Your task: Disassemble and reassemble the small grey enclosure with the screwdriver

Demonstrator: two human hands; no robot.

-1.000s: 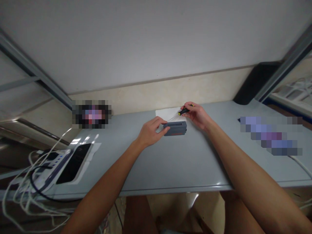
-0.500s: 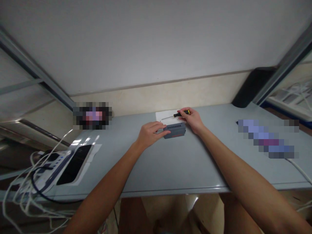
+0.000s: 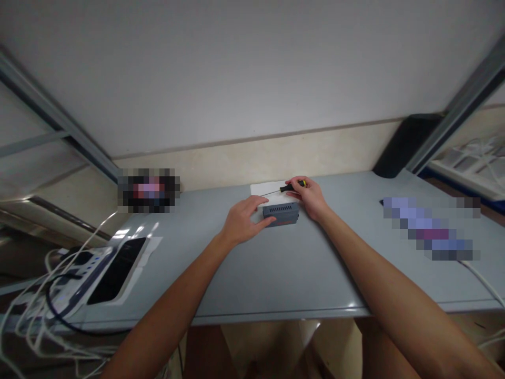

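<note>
A small grey box [image 3: 282,215] with a row of vent slots along its top stands on the grey table. At its left end is my left hand [image 3: 242,218], with thumb and fingers spread apart. The thumb lies against the front of the box, and the fingertips reach past its back left corner. My right hand [image 3: 310,197], behind the box's right end, holds a black-and-yellow screwdriver [image 3: 290,187] by the handle. Its thin shaft points left, and the tip is close to my left fingertips. White paper [image 3: 258,188] lies under the shaft.
On the left are a dark-screened phone [image 3: 118,271], a power strip [image 3: 89,273] and tangled white cables [image 3: 43,329]. A blurred-out object [image 3: 149,190] stands at the back left, another [image 3: 430,229] at the right. A black cylinder [image 3: 406,145] leans at the back right.
My left fingers have come off the top of the box and spread toward the screwdriver's tip. The screwdriver stays in my right hand, nearly unmoved. The view has shifted slightly.
</note>
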